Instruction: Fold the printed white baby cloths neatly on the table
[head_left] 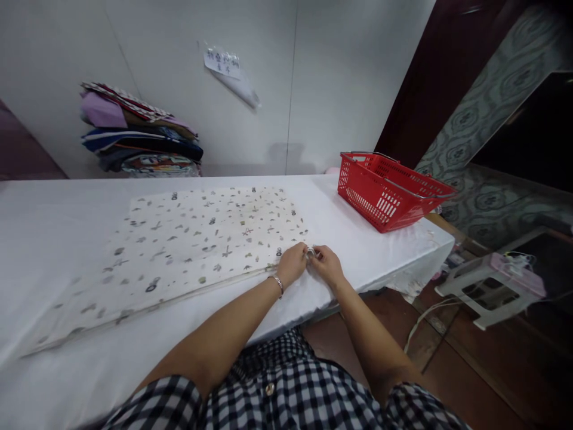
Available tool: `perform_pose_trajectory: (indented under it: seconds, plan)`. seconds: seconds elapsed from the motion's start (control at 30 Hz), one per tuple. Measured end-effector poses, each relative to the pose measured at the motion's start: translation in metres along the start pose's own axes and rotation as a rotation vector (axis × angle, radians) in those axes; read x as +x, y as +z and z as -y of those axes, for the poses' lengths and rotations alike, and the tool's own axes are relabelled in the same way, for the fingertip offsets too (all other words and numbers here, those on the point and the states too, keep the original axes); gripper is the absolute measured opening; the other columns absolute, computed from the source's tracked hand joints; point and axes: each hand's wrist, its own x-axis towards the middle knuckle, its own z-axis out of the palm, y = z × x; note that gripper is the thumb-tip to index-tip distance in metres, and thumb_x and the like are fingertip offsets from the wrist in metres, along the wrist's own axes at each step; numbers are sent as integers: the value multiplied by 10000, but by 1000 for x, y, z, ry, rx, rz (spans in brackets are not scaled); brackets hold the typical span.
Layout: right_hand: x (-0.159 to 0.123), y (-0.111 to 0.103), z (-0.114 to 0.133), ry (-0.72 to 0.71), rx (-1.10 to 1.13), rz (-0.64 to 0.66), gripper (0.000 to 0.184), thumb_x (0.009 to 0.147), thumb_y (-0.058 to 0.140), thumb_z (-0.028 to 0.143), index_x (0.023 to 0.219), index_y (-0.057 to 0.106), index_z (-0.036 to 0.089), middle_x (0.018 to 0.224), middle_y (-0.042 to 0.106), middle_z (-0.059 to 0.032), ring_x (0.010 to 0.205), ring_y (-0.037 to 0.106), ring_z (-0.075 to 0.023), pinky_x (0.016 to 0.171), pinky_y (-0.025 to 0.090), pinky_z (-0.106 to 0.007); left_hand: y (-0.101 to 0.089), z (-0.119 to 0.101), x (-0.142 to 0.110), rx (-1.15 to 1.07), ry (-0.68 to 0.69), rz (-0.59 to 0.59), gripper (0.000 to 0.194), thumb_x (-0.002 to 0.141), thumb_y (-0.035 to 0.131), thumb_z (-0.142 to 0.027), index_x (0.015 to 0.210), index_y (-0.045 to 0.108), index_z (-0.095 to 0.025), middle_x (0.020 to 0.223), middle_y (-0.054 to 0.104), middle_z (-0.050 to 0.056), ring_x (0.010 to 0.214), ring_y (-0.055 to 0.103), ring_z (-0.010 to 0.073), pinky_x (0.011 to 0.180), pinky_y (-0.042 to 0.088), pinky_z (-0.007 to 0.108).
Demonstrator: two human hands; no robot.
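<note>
A long white cloth printed with small grey, green and brown motifs lies flat and folded in layers on the table. My left hand, with a bracelet at the wrist, is closed at the cloth's near right corner. Right beside it, my right hand pinches the same spot. A small whitish bunched bit shows between my fingertips; it looks like the gathered corner of the cloth. The fingers partly hide it.
A red plastic basket stands at the table's right end. Folded clothes are piled at the back left, against the wall. The white-covered table ends just right of the basket. A pale plastic stool and a cable are on the floor to the right.
</note>
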Motion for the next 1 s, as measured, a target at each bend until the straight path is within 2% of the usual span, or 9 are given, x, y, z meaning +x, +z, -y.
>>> perform_pose_trajectory:
  seconds: [0.1, 0.2, 0.3, 0.4, 0.57, 0.7, 0.87, 1.0]
  plan:
    - [-1, 0, 4, 7, -125, 7, 232, 829, 534, 291, 1030, 625, 218, 914, 632, -32, 793, 549, -161, 714, 402, -260, -1, 0, 2, 37, -25, 17, 124, 870, 446, -168, 969, 511, -203, 824, 655, 26, 794, 626, 186, 699, 432, 285]
    - [-3, -2, 6, 16, -175, -21, 199, 855, 480, 249, 988, 624, 218, 906, 635, -38, 804, 548, -165, 721, 395, -261, -1, -1, 4, 92, -10, 32, 179, 863, 460, -173, 1037, 491, -204, 840, 662, 33, 800, 632, 198, 690, 423, 288]
    - [-4, -4, 8, 28, -195, -65, 200, 865, 441, 225, 959, 617, 210, 903, 631, -40, 804, 544, -167, 730, 389, -264, -3, 1, 3, 187, 42, 42, 279, 828, 472, -121, 1096, 499, -194, 910, 668, 63, 859, 630, 219, 730, 428, 309]
    - [-5, -6, 9, 24, -214, -55, 189, 866, 430, 226, 923, 610, 211, 882, 622, -42, 813, 534, -173, 718, 379, -264, -8, 4, 2, 270, 71, 57, 339, 818, 444, -76, 1126, 529, -188, 965, 662, 95, 909, 621, 238, 769, 433, 337]
    - [-5, -7, 11, 26, -235, -40, 170, 860, 422, 233, 856, 591, 213, 827, 602, -34, 785, 514, -171, 688, 357, -258, -18, 16, 3, 205, 81, 95, 274, 819, 459, -87, 1007, 623, -200, 990, 669, 69, 944, 604, 213, 814, 438, 321]
    - [-6, -7, 11, 57, -279, -24, 155, 860, 425, 235, 821, 573, 209, 806, 596, -34, 765, 512, -170, 660, 331, -260, -27, 27, 4, 167, 194, 88, 133, 836, 520, -169, 889, 639, -198, 995, 655, 51, 992, 567, 209, 852, 424, 319]
    - [-5, -6, 13, 77, -308, 9, 137, 865, 438, 248, 807, 557, 212, 804, 588, -34, 756, 512, -172, 633, 309, -263, -27, 28, 1, 280, 245, 50, 172, 835, 521, -146, 986, 592, -189, 1023, 609, 80, 1004, 533, 231, 821, 415, 351]
    - [-5, -5, 14, 57, -332, 7, 129, 873, 439, 254, 808, 543, 214, 816, 582, -36, 775, 506, -175, 638, 311, -264, -21, 22, 3, 355, 324, 53, 190, 847, 456, -85, 967, 572, -175, 996, 589, 94, 972, 526, 237, 823, 400, 370]
